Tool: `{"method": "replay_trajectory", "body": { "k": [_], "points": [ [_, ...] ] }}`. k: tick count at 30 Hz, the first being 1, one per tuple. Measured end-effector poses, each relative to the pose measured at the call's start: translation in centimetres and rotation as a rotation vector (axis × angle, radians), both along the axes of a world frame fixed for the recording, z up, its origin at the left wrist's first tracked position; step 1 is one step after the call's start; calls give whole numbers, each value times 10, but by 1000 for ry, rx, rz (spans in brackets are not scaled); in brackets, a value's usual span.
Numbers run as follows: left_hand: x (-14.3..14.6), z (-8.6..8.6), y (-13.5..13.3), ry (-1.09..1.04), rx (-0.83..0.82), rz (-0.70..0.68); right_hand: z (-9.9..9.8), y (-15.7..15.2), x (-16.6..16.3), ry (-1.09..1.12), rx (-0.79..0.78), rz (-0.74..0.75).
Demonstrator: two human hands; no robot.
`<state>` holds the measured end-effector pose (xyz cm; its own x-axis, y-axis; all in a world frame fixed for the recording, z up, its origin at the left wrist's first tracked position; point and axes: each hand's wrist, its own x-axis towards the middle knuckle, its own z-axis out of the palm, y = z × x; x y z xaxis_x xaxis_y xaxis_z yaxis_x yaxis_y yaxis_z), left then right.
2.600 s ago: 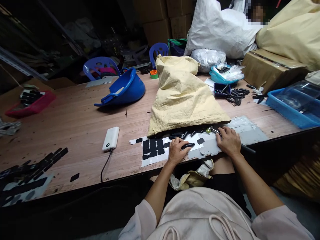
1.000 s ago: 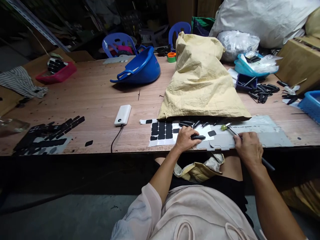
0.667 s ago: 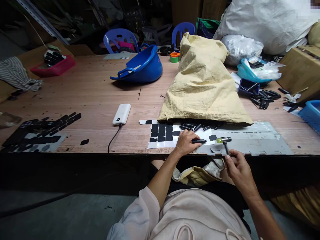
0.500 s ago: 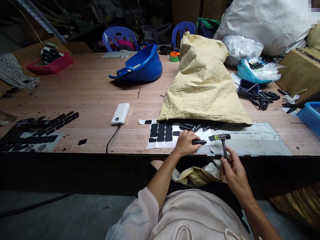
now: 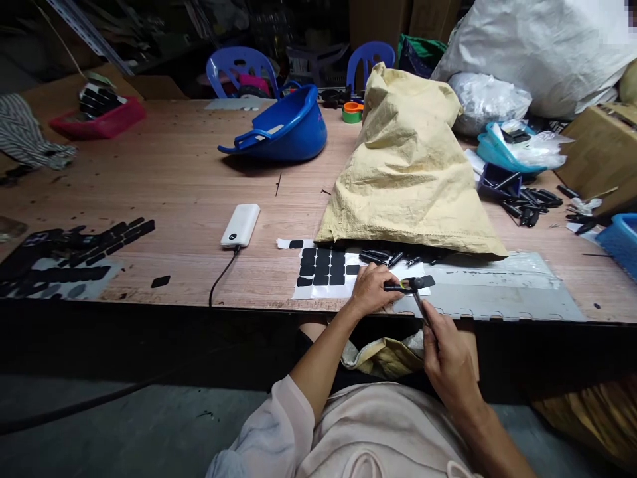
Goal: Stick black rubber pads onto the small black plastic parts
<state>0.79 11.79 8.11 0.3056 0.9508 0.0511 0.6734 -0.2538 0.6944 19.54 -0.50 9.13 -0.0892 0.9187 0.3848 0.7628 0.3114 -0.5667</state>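
Observation:
My left hand (image 5: pixel 372 289) is closed on a slim black tube-like piece (image 5: pixel 394 288), holding it low over the table's front edge. In my right hand (image 5: pixel 448 352) is the handle of a small hammer (image 5: pixel 417 292). The hammer's head is at the free end of the black piece; whether they touch I cannot tell. Beside my left hand lies a white sheet (image 5: pixel 326 292) with rows of black rounded patches (image 5: pixel 322 262). Several similar black pieces (image 5: pixel 378 255) lie behind my hands, along the hem of a cream sack (image 5: pixel 405 179).
A grey flat board (image 5: pixel 497 292) lies along the front edge at right. A white power bank (image 5: pixel 241 224) with a black cable sits left of the sheet. Farther back are a blue basin (image 5: pixel 293 133) and a red tray (image 5: pixel 107 123). More black pieces (image 5: pixel 530 206) lie at right.
My right hand has moved left, bringing the hammer's head from the right of the black piece to its end. My left hand keeps its hold. The view has shifted slightly.

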Motion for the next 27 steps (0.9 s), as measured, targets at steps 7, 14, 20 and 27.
{"method": "replay_trajectory", "body": {
  "k": [7,14,20,27],
  "points": [
    [0,1,0,-12,-4,-2,4,2,-1,-103,10,1],
    [2,1,-1,-21,-8,5,1,0,-2,-87,21,5],
    [0,6,-1,-34,-18,-2,1,0,4,-19,124,-61],
    [1,9,-1,-13,-37,13,-5,5,18,4,70,-54]
  ]
}}
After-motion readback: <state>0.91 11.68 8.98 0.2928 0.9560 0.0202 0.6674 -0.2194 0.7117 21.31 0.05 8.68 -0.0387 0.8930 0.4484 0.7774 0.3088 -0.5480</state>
